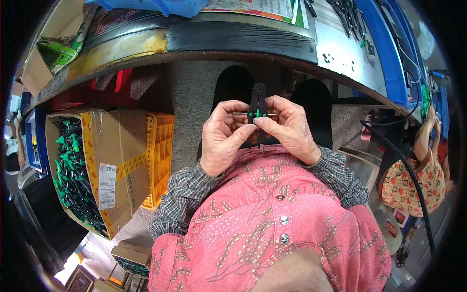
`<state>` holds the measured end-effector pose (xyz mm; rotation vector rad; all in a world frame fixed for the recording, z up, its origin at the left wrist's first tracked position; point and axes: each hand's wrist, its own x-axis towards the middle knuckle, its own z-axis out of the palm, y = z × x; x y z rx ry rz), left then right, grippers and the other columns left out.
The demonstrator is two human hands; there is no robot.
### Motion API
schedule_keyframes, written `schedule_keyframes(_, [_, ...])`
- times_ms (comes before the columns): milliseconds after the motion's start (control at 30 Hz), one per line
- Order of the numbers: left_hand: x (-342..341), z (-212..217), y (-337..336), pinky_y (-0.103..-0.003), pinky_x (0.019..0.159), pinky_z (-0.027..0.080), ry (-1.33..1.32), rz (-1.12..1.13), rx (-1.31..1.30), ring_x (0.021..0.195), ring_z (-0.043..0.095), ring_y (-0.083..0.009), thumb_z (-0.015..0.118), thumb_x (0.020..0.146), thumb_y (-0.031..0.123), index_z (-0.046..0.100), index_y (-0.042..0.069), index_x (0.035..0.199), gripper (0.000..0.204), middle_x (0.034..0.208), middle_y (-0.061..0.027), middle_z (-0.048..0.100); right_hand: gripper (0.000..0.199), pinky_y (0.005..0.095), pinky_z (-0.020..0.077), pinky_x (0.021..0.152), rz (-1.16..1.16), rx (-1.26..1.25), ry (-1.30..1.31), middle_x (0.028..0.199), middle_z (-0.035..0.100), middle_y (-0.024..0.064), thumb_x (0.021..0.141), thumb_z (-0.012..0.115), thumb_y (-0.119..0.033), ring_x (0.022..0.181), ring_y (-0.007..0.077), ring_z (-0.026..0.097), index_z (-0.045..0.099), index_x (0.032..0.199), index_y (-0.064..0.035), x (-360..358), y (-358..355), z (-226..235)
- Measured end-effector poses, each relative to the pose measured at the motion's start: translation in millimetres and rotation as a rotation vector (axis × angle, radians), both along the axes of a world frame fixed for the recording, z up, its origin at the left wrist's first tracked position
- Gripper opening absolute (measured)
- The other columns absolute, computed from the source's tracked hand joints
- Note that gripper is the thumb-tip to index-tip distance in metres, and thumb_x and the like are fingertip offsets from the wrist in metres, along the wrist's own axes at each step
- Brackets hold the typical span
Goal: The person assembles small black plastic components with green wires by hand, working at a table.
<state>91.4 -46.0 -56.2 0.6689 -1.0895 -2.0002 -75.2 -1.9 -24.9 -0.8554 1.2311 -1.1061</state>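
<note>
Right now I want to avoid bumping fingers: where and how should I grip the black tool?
Pinch the black tool by its rounded far end, probably best from the bench side: that end juts beyond the left hand and right hand, whose thumbs meet by the near end.

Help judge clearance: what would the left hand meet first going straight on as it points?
Probably the black piece and metal rod it seems to hold, then the right hand; depth is unclear.
</note>
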Motion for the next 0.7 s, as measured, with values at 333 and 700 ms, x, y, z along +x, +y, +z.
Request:
schedule_keyframes(333, [-3.3, 12.9, 7.3, -0.017, 0.058, 0.046, -0.136, 0.084, -0.098, 0.073, 0.055, -0.0045, 0.056, 0.091, 0.000, 0.047, 0.001, 0.118, 0.028, 0.095, -0.0038, 0.059, 0.023, 0.0256, 0.0554, 0.070, 0.000, -0.153, 0.137, 0.094, 0.062, 0.0052, 0.088, 0.065, -0.007, 0.084, 0.0105, 0.062, 0.056, 0.106, 0.0029, -0.8, -2.4, 2.5])
schedule_keyframes(700, [-8.0, 11.7, 11.1, -0.015, 0.055, 0.044, -0.129, 0.091, -0.084, 0.071, 0.051, -0.0028, 0.052, 0.096, 0.007, 0.044, 0.004, 0.121, 0.027, 0.092, -0.0013, 0.056, 0.018, 0.0226, 0.0509, 0.064, -0.118, -0.216, 0.232, 0.081, 0.063, 0.0019, 0.090, 0.065, -0.016, 0.075, 0.0065, 0.059, 0.059, 0.092, 0.0009, 7.6, -5.5, 5.2])
